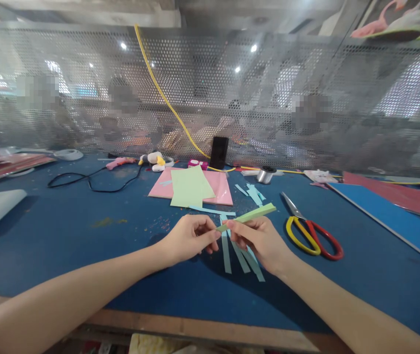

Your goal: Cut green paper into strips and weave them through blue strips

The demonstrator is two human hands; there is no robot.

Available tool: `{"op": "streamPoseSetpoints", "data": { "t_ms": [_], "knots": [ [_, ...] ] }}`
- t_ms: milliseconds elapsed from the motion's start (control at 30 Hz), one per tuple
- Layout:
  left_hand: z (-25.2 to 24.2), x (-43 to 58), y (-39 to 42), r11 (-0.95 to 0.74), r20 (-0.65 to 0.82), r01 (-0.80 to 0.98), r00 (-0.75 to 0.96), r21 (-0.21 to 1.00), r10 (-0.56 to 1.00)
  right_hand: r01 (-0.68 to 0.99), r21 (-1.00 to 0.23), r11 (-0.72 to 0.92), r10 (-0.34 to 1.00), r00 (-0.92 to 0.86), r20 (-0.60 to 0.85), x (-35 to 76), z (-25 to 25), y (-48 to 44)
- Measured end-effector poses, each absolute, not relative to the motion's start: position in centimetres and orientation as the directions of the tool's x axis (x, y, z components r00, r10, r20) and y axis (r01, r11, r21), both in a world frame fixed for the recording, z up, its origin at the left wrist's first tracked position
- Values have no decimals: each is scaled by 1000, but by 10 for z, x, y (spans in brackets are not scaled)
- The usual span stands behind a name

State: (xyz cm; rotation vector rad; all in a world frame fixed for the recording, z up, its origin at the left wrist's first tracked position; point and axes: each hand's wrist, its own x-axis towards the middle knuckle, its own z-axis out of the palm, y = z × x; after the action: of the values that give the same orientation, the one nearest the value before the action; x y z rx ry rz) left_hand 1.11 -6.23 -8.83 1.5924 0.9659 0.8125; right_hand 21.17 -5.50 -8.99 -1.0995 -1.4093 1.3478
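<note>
My left hand (189, 238) and my right hand (257, 243) meet above the blue table mat (84, 255). A folded pale green paper strip (248, 217) is pinched in my right hand's fingers, and its near end sits at my left fingertips. Several pale blue paper strips (241, 253) lie beneath my hands. Beyond them, a pale green paper sheet (189, 187) rests partly on a pink paper sheet (222, 189). To the right of my right hand lie scissors (307, 231) with red and yellow handles and open blades.
A black phone (219, 152) stands upright at the back, near a wire spool (266, 174) and a yellow cable (169, 103). A pink glue gun (120, 162) lies back left. A blue board (386, 221) sits right, and a perforated metal screen (210, 83) stands behind the table.
</note>
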Motion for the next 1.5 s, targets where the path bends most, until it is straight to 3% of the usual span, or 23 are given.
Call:
{"op": "streamPoseSetpoints", "data": {
  "t_ms": [200,367,500,933,1267,1500],
  "knots": [
    [-92,10,-60,-145,67,172,395,974,916,-111,-994,-1,982,-190,20,212,-85,-55],
    [-90,10,-60,-208,123,188,384,960,915,-137,-991,-7,984,-180,17,212,-83,-54],
    [-88,9,-59,-173,88,180,402,968,911,-153,-988,0,984,-177,27,212,-84,-54],
    [-93,16,-62,-117,40,183,376,976,926,-2,-1000,22,980,-197,22,210,-89,-58],
    [-89,9,-55,-54,-3,139,381,989,925,-345,-938,-1,1000,-22,7,225,-73,-39],
    [-90,7,-51,-46,-13,158,354,986,935,-392,-919,45,995,95,8,228,-64,-34]
  ]
}}
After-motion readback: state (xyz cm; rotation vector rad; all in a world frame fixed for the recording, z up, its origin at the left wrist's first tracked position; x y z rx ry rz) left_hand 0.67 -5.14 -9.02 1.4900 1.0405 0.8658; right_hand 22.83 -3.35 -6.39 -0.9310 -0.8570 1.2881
